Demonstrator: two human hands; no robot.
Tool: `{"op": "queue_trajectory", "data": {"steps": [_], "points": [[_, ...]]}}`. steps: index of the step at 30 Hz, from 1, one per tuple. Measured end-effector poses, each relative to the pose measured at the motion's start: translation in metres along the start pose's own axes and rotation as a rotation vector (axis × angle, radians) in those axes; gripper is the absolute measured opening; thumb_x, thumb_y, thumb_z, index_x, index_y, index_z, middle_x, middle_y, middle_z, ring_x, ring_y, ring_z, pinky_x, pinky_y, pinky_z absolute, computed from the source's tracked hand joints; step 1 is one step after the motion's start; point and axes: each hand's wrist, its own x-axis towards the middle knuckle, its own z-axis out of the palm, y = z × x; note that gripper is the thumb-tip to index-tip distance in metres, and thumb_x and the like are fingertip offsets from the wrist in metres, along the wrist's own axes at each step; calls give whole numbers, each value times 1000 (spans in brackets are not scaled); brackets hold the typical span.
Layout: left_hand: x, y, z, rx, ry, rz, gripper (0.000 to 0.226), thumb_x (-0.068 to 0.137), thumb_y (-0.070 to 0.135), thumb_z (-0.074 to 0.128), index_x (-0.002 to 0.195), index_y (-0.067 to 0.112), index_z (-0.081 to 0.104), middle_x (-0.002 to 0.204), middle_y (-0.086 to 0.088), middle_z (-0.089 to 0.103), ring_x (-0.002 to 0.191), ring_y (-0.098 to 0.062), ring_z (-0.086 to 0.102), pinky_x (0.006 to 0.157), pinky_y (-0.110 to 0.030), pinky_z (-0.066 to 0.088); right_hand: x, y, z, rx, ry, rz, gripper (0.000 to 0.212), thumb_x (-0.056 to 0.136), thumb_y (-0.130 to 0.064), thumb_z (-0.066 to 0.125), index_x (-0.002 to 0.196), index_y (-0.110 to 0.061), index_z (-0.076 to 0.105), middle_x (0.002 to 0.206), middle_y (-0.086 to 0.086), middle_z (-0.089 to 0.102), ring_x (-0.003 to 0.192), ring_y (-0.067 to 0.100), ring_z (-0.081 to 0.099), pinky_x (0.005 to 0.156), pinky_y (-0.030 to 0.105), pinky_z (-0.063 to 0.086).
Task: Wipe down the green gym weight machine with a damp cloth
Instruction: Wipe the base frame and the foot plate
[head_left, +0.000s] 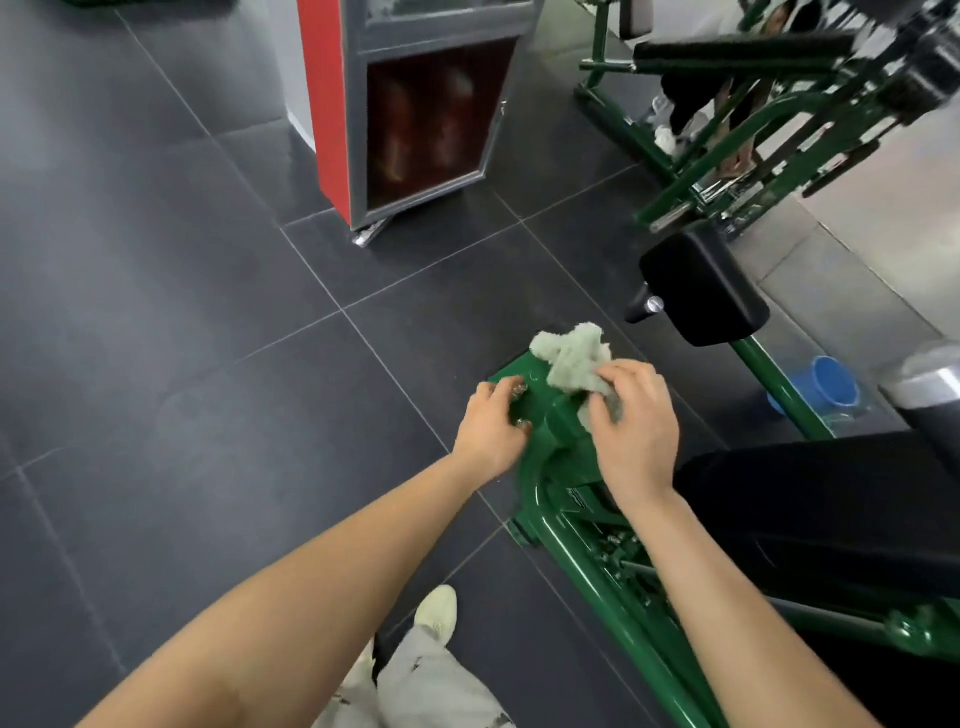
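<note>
Both hands are down at the flat green metal foot plate (511, 382) at the floor end of the glossy green tubular steel weight machine frame (587, 566), so take that plate as the reference point for everything. The crumpled pale grey-green terry cloth (569, 361) sits bunched right on top of the plate, at its far side, with one end sticking up past the plate's far edge. The right hand (636, 421) has its fingers curled in and is pinching the near end of the cloth, right over the raised green block in the middle of the plate. The left hand (491, 428) rests on the plate's left part, fingertips bent down onto the metal by the bolts, holding nothing; it looks more like pressing than gripping.

Behind the plate and to its right there's a black padded seat cushion (704, 288) on a green post, with a small black knob (644, 306) poking out of its left side. Further right of the plate, past the green rail, a blue plastic bucket (826, 384) sits on the floor. Straight beyond the plate, well apart, stands a red and grey metal cabinet with a dark glass door (415, 109). Everything sits on dark grey square floor tiles (182, 312). Near side of the plate, down at the bottom, there's a cream sneaker (439, 610) and a light grey trouser leg (431, 686).
</note>
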Motion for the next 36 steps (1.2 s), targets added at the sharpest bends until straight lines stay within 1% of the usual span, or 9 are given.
{"op": "queue_trajectory", "data": {"steps": [4, 7, 11, 14, 17, 21, 26, 29, 36], "points": [[38, 5, 6, 229, 44, 72, 84, 92, 17, 69, 163, 22, 24, 158, -5, 28, 141, -27, 31, 111, -45, 44, -7, 27, 28, 17, 16, 132, 33, 88, -2, 65, 114, -22, 70, 116, -12, 63, 108, 14, 58, 85, 37, 54], [63, 13, 7, 335, -11, 122, 93, 89, 12, 67, 166, 18, 16, 167, -6, 22, 148, -30, 27, 114, -45, 42, -11, 41, 47, 6, -2, 236, 30, 86, -5, 71, 110, -24, 72, 112, -13, 58, 108, 15, 56, 82, 37, 54], [92, 25, 2, 386, -50, 158, 89, 87, 19, 68, 163, 20, 23, 162, -2, 39, 145, -27, 39, 112, -46, 43, 11, 39, 65, -28, 14, 322, 17, 84, -15, 78, 98, -21, 69, 100, -9, 56, 96, 18, 54, 72, 34, 49], [107, 22, -2, 462, -107, 199, 87, 87, 38, 70, 160, 25, 25, 154, 0, 47, 135, -26, 49, 107, -48, 44, 29, 25, 82, -75, 11, 329, 25, 76, -14, 81, 86, -20, 59, 94, -6, 55, 88, 19, 50, 72, 42, 50], [117, 16, -3, 482, -141, 220, 84, 86, 45, 68, 157, 29, 28, 148, 2, 49, 131, -24, 51, 106, -47, 44, 36, 18, 91, -128, 7, 354, 29, 73, -12, 79, 86, -20, 55, 96, -3, 54, 88, 22, 50, 74, 45, 48], [117, 15, -9, 464, -160, 252, 88, 82, 31, 74, 156, 28, 27, 144, 2, 46, 129, -26, 48, 101, -49, 48, 24, 26, 82, -280, -12, 288, 30, 72, -11, 76, 91, -17, 53, 95, 1, 52, 87, 26, 50, 70, 44, 45], [124, 23, -17, 569, -252, 258, 106, 78, 31, 90, 159, 20, 23, 149, -2, 40, 136, -27, 41, 103, -51, 48, -15, 50, 65, -281, 65, 497, 30, 70, -2, 69, 90, -15, 52, 94, 0, 50, 85, 25, 48, 68, 45, 48], [125, 24, -16, 606, -264, 259, 104, 80, 30, 89, 159, 18, 21, 153, -2, 35, 141, -26, 37, 105, -49, 47, -16, 46, 71, -232, 150, 580, 27, 72, -2, 66, 88, -16, 51, 93, -1, 51, 85, 25, 49, 69, 48, 50], [127, 20, -10, 600, -252, 253, 95, 81, 22, 81, 156, 19, 21, 149, -2, 36, 136, -29, 38, 101, -51, 47, 25, 3, 109, -223, 218, 500, 29, 68, -1, 67, 92, -13, 54, 97, 6, 56, 87, 32, 51, 68, 41, 40]]}}
